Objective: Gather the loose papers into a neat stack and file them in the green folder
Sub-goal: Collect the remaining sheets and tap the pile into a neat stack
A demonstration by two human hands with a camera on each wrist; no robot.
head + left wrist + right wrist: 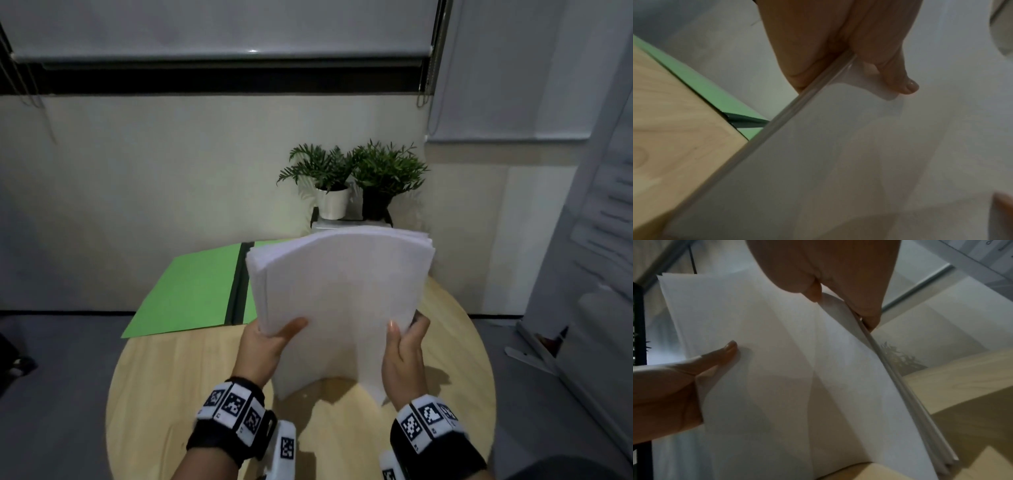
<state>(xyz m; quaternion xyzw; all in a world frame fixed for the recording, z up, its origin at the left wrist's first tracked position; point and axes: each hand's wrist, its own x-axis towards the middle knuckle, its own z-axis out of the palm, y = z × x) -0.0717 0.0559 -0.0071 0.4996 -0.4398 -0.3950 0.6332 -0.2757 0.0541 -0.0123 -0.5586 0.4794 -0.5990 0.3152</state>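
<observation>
Squaring up: both hands, left (265,344) and right (404,349), gripping the papers (339,291) upright on the table (191,370). Next, probably into the open green folder (191,291).

The papers (337,301) hide the right half of the folder (191,291), most of the book under the two pots (352,204), and the fingers of both hands behind the sheets (only thumbs show in the head view). The left hand (265,346) and right hand (404,356) are cut off at the forearms by the bottom edge. In the left wrist view the stack's edge is blurred, and the folder (715,95) shows only as a strip past the table (674,129).
</observation>
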